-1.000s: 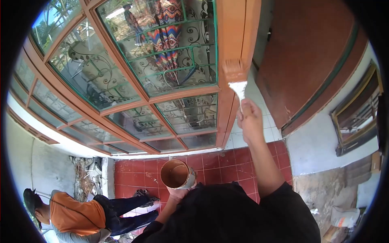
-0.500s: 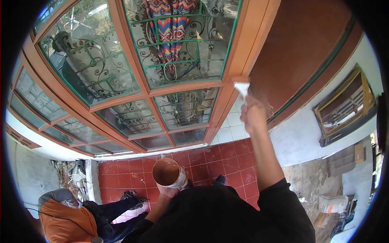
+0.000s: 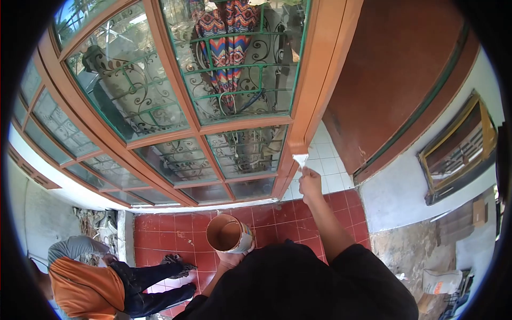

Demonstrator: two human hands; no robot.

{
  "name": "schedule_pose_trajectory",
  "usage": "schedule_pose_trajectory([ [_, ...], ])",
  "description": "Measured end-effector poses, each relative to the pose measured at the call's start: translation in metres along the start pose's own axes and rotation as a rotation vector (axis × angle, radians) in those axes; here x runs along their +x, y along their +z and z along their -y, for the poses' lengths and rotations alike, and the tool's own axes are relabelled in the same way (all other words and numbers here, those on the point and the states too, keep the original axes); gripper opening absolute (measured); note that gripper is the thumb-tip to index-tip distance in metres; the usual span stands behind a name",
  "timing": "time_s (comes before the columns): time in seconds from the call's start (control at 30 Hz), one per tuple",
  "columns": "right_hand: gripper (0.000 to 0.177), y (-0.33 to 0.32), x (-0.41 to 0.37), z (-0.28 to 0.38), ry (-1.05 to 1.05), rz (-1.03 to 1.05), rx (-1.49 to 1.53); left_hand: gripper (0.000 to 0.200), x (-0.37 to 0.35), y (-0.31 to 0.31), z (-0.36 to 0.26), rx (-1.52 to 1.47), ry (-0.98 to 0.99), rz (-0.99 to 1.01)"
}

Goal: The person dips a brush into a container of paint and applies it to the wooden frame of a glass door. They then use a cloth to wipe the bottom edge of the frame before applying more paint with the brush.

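My right hand [image 3: 310, 184] is closed round the handle of a paintbrush [image 3: 300, 159] with a white ferrule. The bristles touch the lower part of the orange-brown wooden frame post [image 3: 305, 128], beside the doorway. In front of my body, my left hand [image 3: 232, 260] grips a paint bucket [image 3: 244, 238] from below and at its side. Brownish paint coats the inside of the bucket, which is tilted a little toward the window. Glass panes [image 3: 242, 64] divided by wooden bars fill the frame left of the brush.
Another person in an orange and grey top [image 3: 88, 285] is at the lower left. A brown door [image 3: 394, 80] stands at the right. Red tiles [image 3: 176, 224] cover the floor here, with white tiles [image 3: 322, 160] past the threshold. A small framed window [image 3: 458, 149] is set in the right wall.
My right hand has brought the brush down and left along the post. The view has shifted slightly. My left hand still holds the bucket.
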State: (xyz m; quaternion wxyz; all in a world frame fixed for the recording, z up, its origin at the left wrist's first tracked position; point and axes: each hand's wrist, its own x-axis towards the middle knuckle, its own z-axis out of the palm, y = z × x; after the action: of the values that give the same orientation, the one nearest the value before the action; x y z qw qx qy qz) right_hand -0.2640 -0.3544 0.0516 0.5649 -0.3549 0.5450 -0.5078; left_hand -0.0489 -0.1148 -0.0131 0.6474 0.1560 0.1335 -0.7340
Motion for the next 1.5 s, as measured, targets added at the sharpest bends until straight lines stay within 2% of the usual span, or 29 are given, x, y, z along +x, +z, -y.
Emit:
schedule_pose_trajectory([
  [0.07, 0.027, -0.008, 0.001, -0.017, 0.187, -0.018, -0.11, 0.085, -0.002, 0.006, 0.005, 0.014, 0.047, -0.028],
  [0.13, 0.027, -0.013, 0.007, -0.016, 0.209, -0.037, -0.113, 0.086, 0.0, 0.005, 0.003, 0.031, 0.091, -0.043],
  [0.17, 0.026, -0.01, 0.005, -0.004, 0.232, -0.056, -0.129, 0.085, 0.004, -0.002, 0.001, 0.053, 0.067, 0.031],
  [0.3, 0.024, 0.003, -0.011, 0.1, 0.034, 0.053, 0.032, 0.082, 0.009, -0.01, 0.0, 0.046, 0.009, 0.185],
  [0.4, 0.025, 0.009, -0.041, 0.175, -0.075, 0.152, 0.144, 0.078, 0.009, -0.006, 0.008, -0.075, 0.01, 0.042],
  [0.47, 0.025, 0.009, -0.055, 0.21, -0.133, 0.168, 0.175, 0.077, 0.013, 0.001, 0.01, -0.06, -0.014, 0.055],
  [0.53, 0.026, 0.007, -0.059, 0.231, -0.365, 0.266, 0.287, 0.076, 0.013, 0.002, 0.014, -0.058, -0.035, 0.062],
  [0.63, 0.026, 0.008, -0.05, 0.239, -0.377, 0.21, 0.3, 0.076, 0.023, 0.001, 0.009, -0.018, -0.073, 0.06],
  [0.73, 0.028, 0.003, -0.025, 0.179, -0.299, 0.161, 0.182, 0.077, 0.024, 0.002, 0.013, -0.075, -0.07, 0.015],
  [0.83, 0.026, -0.012, -0.003, 0.083, -0.086, 0.035, 0.089, 0.082, 0.036, 0.011, 0.011, -0.095, -0.117, 0.133],
  [0.93, 0.027, -0.035, -0.003, 0.007, 0.161, -0.021, -0.001, 0.084, 0.038, 0.005, 0.009, -0.034, -0.086, -0.007],
  [0.97, 0.028, -0.034, -0.002, 0.002, 0.27, -0.074, -0.052, 0.085, 0.034, 0.014, 0.012, -0.098, -0.126, 0.067],
  [1.1, 0.028, -0.03, 0.004, 0.025, 0.124, -0.031, -0.015, 0.081, 0.03, 0.018, 0.012, 0.029, -0.112, 0.111],
  [1.23, 0.027, -0.007, -0.027, 0.155, -0.112, 0.082, 0.178, 0.08, 0.028, 0.015, 0.01, -0.013, -0.135, 0.038],
  [1.3, 0.028, -0.001, -0.042, 0.194, -0.32, 0.13, 0.234, 0.078, 0.025, 0.012, 0.011, 0.04, -0.096, 0.077],
  [1.37, 0.027, 0.006, -0.053, 0.223, -0.369, 0.128, 0.248, 0.078, 0.024, 0.015, 0.012, 0.033, -0.096, 0.087],
  [1.43, 0.031, 0.007, -0.046, 0.224, -0.38, 0.164, 0.239, 0.078, 0.021, 0.017, 0.015, 0.022, -0.089, 0.104],
  [1.5, 0.027, 0.007, -0.021, 0.177, -0.377, 0.132, 0.217, 0.078, 0.019, 0.017, 0.014, -0.028, -0.071, 0.036],
])
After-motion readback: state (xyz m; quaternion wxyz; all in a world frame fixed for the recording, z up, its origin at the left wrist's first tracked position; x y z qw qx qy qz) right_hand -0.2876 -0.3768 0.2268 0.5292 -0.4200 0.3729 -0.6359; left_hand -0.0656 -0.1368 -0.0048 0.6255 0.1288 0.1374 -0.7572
